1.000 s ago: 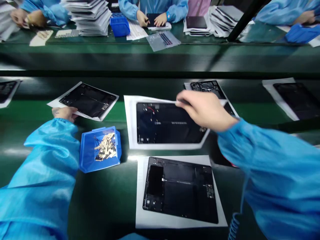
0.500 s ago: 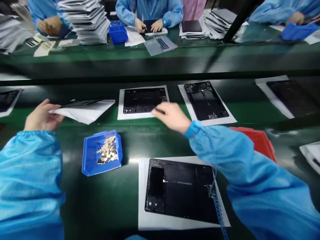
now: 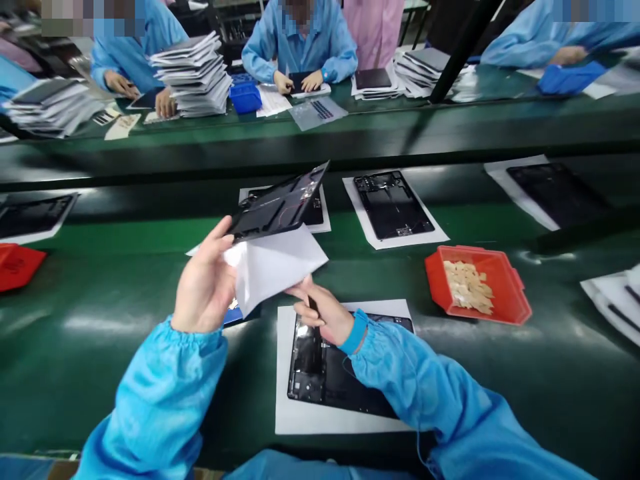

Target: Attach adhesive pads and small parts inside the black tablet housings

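Observation:
My left hand (image 3: 206,283) is closed on the edge of a tilted black tablet housing (image 3: 280,203), together with the white paper sheet (image 3: 280,260) under it. My right hand (image 3: 323,310) touches the sheet's lower edge with its fingertips and grips a small dark stick-like piece (image 3: 313,307), mostly hidden by the fingers. Below the hands, a second opened tablet (image 3: 345,380) lies on white paper (image 3: 300,423), partly covered by my right hand and sleeve. A blue bin (image 3: 234,315) is almost wholly hidden behind the raised sheet.
A red bin (image 3: 513,303) of small pale pieces stands at the right, another red bin (image 3: 20,267) at the left edge. Opened tablets on paper, one (image 3: 395,207) among them, line the green belt. Co-workers in blue sit across, beside stacks (image 3: 195,73) of papered tablets.
My left hand has carried the tablet housing and its paper rightward, in front of me. My right hand has come down and nearer, to the sheet's edge. The view has shifted, uncovering the red bin.

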`<state>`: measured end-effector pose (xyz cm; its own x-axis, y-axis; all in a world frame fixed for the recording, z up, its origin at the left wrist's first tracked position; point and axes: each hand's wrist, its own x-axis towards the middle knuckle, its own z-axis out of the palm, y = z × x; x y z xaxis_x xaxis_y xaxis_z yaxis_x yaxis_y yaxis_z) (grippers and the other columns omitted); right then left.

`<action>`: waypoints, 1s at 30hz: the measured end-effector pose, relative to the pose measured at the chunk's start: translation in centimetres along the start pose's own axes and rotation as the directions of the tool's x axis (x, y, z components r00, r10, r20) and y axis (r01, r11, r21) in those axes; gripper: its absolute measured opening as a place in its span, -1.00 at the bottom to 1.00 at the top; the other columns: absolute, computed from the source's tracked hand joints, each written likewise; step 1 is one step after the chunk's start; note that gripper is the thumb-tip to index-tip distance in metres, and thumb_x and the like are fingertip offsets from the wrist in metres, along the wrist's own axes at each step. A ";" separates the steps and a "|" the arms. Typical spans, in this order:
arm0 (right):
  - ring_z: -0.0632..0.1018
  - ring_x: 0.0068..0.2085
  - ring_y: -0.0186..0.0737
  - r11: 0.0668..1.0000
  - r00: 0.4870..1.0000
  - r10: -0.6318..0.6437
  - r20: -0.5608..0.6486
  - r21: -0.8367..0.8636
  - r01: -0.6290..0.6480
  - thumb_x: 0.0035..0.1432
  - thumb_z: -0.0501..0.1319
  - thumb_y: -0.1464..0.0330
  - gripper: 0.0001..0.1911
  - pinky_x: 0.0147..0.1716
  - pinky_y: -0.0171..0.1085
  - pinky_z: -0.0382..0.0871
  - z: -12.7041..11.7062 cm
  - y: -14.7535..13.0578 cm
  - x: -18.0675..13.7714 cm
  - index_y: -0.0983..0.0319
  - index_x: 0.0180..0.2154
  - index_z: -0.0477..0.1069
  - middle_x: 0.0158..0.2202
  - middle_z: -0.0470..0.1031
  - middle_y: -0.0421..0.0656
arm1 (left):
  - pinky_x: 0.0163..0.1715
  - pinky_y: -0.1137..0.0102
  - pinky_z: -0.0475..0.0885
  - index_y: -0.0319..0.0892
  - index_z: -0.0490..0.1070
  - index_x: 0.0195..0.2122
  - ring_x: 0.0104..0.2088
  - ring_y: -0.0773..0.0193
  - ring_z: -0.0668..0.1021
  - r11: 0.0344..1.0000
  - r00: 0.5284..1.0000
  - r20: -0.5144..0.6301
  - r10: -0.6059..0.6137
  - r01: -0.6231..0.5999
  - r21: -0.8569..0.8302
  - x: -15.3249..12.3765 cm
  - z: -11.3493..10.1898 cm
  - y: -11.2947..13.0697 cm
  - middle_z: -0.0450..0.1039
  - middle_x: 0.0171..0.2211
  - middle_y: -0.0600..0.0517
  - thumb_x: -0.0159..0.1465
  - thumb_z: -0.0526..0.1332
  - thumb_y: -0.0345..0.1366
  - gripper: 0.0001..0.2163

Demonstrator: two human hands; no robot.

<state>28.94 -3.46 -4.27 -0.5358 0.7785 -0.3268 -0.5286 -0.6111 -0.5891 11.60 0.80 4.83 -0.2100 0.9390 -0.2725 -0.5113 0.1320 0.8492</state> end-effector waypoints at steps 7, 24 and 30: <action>-0.07 -0.76 -0.62 0.974 0.918 -0.135 -0.374 0.119 0.192 -0.14 0.41 0.21 -0.54 -0.87 -0.58 -0.19 -2.7 -3.6 -5.1 0.25 -0.61 0.15 -0.74 0.08 -0.43 | -0.25 0.46 0.47 -0.07 0.30 0.12 -0.27 0.30 0.55 0.990 0.996 0.093 0.008 -0.021 0.140 -5.6 1.7 -4.3 0.51 -0.24 0.05 0.13 0.26 -0.37 -0.51; 0.55 -0.30 -0.13 0.800 0.689 -0.300 -0.660 -0.567 -0.195 0.10 0.20 0.06 -0.62 -0.27 -0.25 0.45 -11.1 0.7 -18.3 0.23 -0.22 0.40 -0.37 0.52 -0.17 | 0.27 0.23 0.02 0.17 0.13 0.22 0.25 0.08 0.21 0.583 0.603 0.428 -0.674 0.077 0.809 -17.3 -6.4 -13.5 0.17 0.23 0.17 0.21 0.17 -0.02 -0.46; 0.56 -0.31 -0.13 0.489 0.651 -0.467 -0.599 -0.788 -0.374 0.13 0.13 0.02 -0.57 -0.32 -0.31 0.43 -12.7 0.4 -18.9 0.22 -0.21 0.47 -0.37 0.56 -0.16 | 0.16 0.18 0.22 0.05 0.23 0.19 0.12 0.05 0.39 0.675 0.327 0.610 -0.722 0.138 0.725 -16.3 -6.4 -12.3 0.35 0.11 0.00 0.20 0.20 -0.04 -0.48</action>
<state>47.19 -16.58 -7.71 0.2921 0.8777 -0.3799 0.4610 -0.4773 -0.7481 15.96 -18.12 -4.08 0.8086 0.4059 -0.4260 0.2299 0.4485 0.8637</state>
